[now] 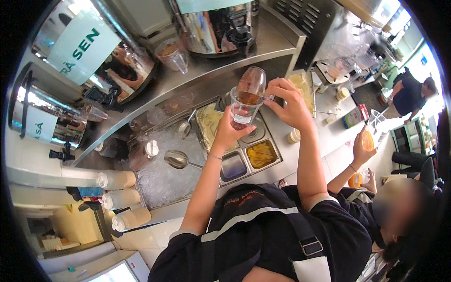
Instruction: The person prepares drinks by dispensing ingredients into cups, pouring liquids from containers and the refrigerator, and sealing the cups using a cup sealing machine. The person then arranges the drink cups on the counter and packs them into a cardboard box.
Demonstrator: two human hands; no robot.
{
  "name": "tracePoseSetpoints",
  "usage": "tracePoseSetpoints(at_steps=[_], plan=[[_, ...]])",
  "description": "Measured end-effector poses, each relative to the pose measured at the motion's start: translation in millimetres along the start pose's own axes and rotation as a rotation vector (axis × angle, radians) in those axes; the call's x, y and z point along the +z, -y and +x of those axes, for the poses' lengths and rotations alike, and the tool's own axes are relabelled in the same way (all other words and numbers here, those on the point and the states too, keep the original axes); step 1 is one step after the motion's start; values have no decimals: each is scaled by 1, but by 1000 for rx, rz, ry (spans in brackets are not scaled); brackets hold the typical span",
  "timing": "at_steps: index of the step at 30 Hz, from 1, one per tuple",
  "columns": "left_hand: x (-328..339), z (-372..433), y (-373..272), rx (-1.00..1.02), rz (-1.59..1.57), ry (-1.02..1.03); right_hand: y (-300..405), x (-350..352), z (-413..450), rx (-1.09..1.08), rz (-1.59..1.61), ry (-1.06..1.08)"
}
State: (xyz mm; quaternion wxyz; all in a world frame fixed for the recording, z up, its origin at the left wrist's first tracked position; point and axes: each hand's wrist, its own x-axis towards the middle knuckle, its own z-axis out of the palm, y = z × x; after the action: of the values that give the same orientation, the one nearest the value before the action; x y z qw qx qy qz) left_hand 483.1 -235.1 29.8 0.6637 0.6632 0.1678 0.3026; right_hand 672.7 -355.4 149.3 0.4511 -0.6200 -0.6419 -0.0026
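Observation:
My left hand [227, 129] is wrapped around a clear plastic cup [243, 110] that bears a white printed label. Above its mouth, a transparent jug [251, 80] is tipped over, with reddish-brown liquid near its lip. The fingers of my right hand [289, 104] pinch the jug's small handle. Both hands are raised over the counter inserts. Below them lie a metal pan of pale yellow food [208, 123], a pan of orange-yellow pieces [261, 154] and a steel pan [233, 165] whose contents I cannot make out.
An ice bin [155, 187] on the left holds a metal scoop [176, 159] and a white-lidded pitcher [151, 148]. Several white-capped bottles [121, 199] stand beside it. Steel dispensers [215, 31] line the raised shelf [197, 75]. At right, a co-worker's hand [363, 149] holds a cup; another person [408, 91] stands farther off.

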Motion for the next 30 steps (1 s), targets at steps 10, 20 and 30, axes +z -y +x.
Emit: tracePoseSetpoints(at_steps=[10,20,30], plan=[[33,40,-17,92,-192,154,16,-55,1,-82,-138,-87],[47,29,-50,173,-158,132,-49,-31,79,315,122,-592],[32,-19,-49,174,-83,118,-98,-70,51,136,-140,-1164]])
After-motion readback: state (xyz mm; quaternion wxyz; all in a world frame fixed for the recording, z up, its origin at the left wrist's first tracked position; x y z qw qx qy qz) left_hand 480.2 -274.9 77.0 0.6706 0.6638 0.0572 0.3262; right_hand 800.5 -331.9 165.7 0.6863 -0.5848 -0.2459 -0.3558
